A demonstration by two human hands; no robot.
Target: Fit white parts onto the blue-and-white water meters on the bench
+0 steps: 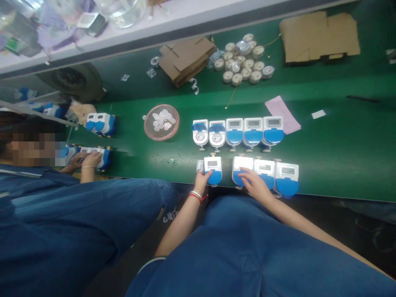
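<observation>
Near the front edge of the green table, my left hand [202, 180] is closed at the lower left of a blue-and-white meter [213, 170], its thumb on the blue cover. A small silvery roll [200, 166] shows just above the fingers. My right hand [254, 183] has its fingers spread over another meter [242, 165], the fingertips over its face. Two more meters, one [265, 170] partly behind the hand and one [287, 177] farther right, stand beside it. Behind them is a row of several meters [235, 131]; the two leftmost have raised blue lids.
A pink round dish [147, 133] with clear discs lies left of the row. Behind are flat cardboard [187, 57], several white round parts [236, 79], a cardboard box [318, 39] and pink paper [283, 113]. A person's hands [89, 160] work on meters at left.
</observation>
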